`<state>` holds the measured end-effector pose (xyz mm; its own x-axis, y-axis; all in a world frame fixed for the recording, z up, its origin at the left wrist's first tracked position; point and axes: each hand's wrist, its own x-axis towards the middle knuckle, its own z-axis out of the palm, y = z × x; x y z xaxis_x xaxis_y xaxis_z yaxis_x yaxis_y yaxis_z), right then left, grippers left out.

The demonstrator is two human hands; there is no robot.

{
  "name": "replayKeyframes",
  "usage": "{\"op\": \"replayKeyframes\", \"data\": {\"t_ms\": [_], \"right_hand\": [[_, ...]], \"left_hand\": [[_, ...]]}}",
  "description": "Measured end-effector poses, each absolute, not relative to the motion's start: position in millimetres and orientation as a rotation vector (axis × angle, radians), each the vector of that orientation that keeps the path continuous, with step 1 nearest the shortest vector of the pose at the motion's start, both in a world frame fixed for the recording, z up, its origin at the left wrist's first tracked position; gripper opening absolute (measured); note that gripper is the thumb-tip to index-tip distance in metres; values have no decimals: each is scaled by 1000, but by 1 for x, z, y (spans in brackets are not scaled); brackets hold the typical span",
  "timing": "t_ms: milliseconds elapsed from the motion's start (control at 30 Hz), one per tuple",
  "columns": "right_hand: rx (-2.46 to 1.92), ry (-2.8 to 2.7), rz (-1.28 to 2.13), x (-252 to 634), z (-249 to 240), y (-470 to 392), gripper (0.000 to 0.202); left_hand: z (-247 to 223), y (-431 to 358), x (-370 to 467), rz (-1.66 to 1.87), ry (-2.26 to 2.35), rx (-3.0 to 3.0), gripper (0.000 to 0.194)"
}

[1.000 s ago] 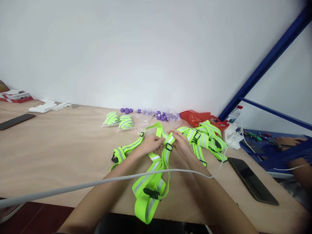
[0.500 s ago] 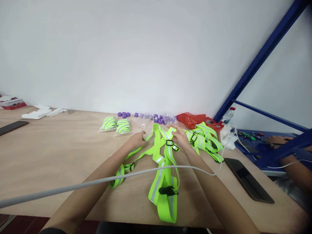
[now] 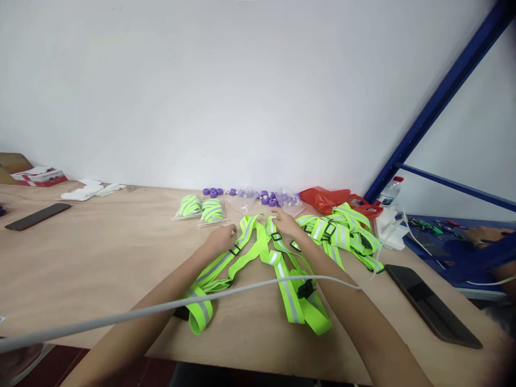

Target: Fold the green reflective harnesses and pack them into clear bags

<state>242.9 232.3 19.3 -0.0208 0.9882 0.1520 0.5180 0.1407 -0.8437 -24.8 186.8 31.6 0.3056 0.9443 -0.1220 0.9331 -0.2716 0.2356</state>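
A fluorescent yellow-green reflective strap vest (image 3: pixel 285 285) with silver stripes and black buckles lies spread before me. My left hand (image 3: pixel 221 239) is closed at its left shoulder strap, the fingertips partly hidden. On the other side, my right hand (image 3: pixel 285 223) pinches the top of the right strap, near a black slider buckle (image 3: pixel 276 236). The vest's lower loops reach toward the table's front edge. To the right of my right hand lies a heap of similar reflective straps (image 3: pixel 342 236).
Behind the vest are two bagged strap rolls (image 3: pixel 212 210), several purple rolls (image 3: pixel 271 200) and a red plastic bag (image 3: pixel 324 200). A phone (image 3: pixel 431 303) lies at right, a dark slab (image 3: pixel 38 216) at left. A white cable (image 3: pixel 169 305) crosses in front. Another person's hand (image 3: pixel 484 235) is beyond the blue frame.
The vest's straps have been spread apart, the lower right loops swinging rightward and the left strap laid out flatter. Both hands have shifted slightly, and the camera view has turned a little left.
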Motion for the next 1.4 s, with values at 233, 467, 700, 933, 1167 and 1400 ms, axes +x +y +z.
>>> {"op": "replayKeyframes", "data": {"t_ms": [233,467,700,933,1167,1400], "right_hand": [[-1551,-2086,452,225,28,155,47],[-1591,-2700,437,220,26,88,67],[-1576,-2746,638,244,23,84,63],[-1481,-2736,666,250,19,84,59],[-1327,-2603,540,242,39,91,43],[-1062,-2690,421,173,58,51,22]], "left_hand": [[23,192,-28,14,1576,2410,33],[13,210,-12,17,1492,2464,35],[16,238,3,31,1412,2478,35],[37,252,17,109,1366,2475,35],[80,172,-61,275,1467,2413,35],[57,45,-145,399,1500,1833,40]]}}
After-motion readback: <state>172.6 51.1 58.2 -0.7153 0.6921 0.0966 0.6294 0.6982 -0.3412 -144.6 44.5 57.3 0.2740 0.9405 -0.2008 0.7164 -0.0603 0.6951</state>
